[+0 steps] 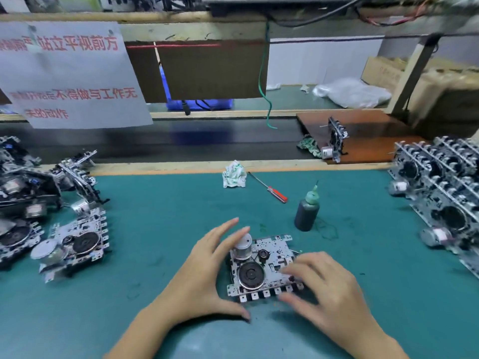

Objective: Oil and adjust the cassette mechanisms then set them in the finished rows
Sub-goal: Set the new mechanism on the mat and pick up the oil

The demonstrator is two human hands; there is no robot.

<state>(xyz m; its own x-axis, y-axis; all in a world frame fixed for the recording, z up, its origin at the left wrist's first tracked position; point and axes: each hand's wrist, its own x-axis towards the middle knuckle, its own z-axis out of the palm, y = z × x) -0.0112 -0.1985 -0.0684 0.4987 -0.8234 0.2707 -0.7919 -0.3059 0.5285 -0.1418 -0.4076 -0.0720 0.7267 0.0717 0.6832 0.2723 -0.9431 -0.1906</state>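
Between our hands lies the cassette mechanism (261,268) flat on the desk (160,229). Left hand (204,275) spread beside it; right hand (318,281), blurred, seemingly resting loosely on it. We steady it before reaching ahead for the oil bottle (307,212).

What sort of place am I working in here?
Most likely a factory assembly-line bench: a conveyor belt runs past the green mat, cassette mechanisms stand in rows, and a posted notice hangs overhead.

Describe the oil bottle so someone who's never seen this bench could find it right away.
On the green bench mat, look just beyond the flat metal cassette mechanism between the person's hands. The small dark plastic bottle with a green needle-tip nozzle stands upright there, right of the red-handled screwdriver; it is the only bottle.
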